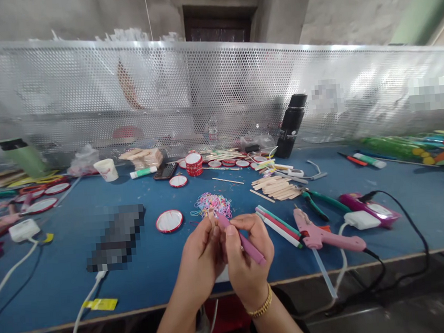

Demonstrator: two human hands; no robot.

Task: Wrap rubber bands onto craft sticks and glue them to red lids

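Observation:
My right hand (pixel 249 256) grips a purple marker (pixel 253 249) that slants up and to the left. Pinched upright between the fingers of my left hand (pixel 199 252) is a small pale wooden stick (pixel 211 216), mostly covered by the fingers. The marker's front end is close beside the stick; whether they touch I cannot tell. Just beyond my hands lies a heap of coloured rubber bands (pixel 214 203). A red-rimmed white lid (pixel 169 221) rests left of the heap. Several capped markers (pixel 281 227) lie side by side to the right.
A pink glue gun (pixel 325 235) with its cable lies at the right front, near green-handled pliers (pixel 318 203). Wooden sticks (pixel 278 187) are piled behind. A black bottle (pixel 291 126) stands by the perforated metal screen (pixel 156 90). A cabled phone (pixel 118 237) lies at left.

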